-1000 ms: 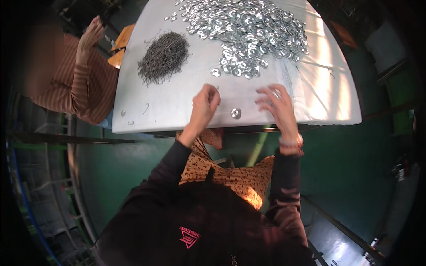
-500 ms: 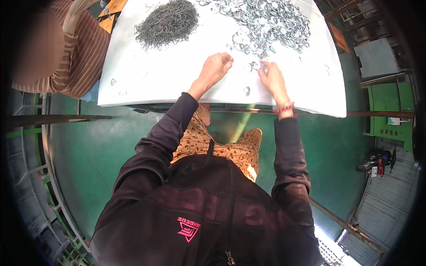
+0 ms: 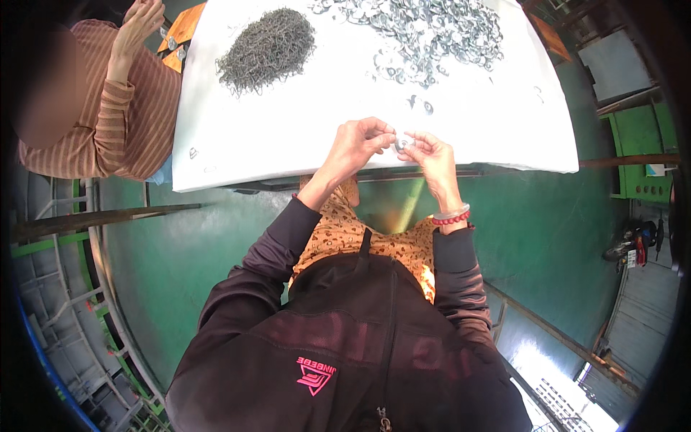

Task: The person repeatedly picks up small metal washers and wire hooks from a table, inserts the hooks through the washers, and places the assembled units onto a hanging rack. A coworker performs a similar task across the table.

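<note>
Metal ring (image 3: 404, 144) pinched between both hands (image 3: 394, 150); wiry dark pile (image 3: 267, 47) beyond.

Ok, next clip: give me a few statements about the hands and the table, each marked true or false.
1. Both hands meet over the near edge of the white table, the left hand and right hand pinching one small metal ring between them. True.
2. The pile of dark thin wire pieces lies to the right of the heap of silver rings. False: it lies to their left.
3. The right wrist wears a red bead bracelet. True.
4. The person in the striped top sits at the table's right side. False: that person is at its left.
5. The table top is black. False: it is white.
</note>
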Motion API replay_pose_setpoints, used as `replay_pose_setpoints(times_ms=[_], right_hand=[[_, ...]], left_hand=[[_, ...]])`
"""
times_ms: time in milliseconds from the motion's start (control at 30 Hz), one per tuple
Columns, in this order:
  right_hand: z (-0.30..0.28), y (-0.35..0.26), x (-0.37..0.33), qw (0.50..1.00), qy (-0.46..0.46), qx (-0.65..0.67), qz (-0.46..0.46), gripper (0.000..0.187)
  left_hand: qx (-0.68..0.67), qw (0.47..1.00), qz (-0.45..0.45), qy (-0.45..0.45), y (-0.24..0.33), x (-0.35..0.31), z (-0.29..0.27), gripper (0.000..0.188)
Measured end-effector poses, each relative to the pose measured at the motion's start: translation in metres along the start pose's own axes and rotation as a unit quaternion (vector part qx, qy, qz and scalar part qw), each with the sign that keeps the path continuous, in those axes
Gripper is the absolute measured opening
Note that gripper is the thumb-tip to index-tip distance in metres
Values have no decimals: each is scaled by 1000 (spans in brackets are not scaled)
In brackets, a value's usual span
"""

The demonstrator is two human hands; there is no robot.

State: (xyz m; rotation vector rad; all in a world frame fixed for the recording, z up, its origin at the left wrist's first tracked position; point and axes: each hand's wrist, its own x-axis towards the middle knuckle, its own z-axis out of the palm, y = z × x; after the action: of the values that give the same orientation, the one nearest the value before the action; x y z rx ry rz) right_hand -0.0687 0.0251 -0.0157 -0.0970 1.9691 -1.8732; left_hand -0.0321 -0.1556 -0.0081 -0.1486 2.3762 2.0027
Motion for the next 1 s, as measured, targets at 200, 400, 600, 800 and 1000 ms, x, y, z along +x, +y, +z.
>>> replay_pose_setpoints(times_ms=[200, 400, 600, 800, 1000], right_hand=[[2, -14, -28, 997, 28, 51, -50, 24], [2, -25, -36, 991, 62, -43, -111, 17], [9, -35, -46, 986, 70, -92, -117, 16], [-19, -34, -24, 998, 21, 36, -46, 20], [-45, -2, 82, 919, 158, -316, -173, 37]], left_hand=[[-55, 997, 43, -14, 1, -11, 14, 13], [-99, 994, 28, -31, 4, -5, 16, 13], [-140, 988, -49, -39, 14, -14, 22, 14], [-137, 989, 31, -37, 4, -23, 27, 12], [-143, 983, 116, -26, 7, -29, 25, 8]])
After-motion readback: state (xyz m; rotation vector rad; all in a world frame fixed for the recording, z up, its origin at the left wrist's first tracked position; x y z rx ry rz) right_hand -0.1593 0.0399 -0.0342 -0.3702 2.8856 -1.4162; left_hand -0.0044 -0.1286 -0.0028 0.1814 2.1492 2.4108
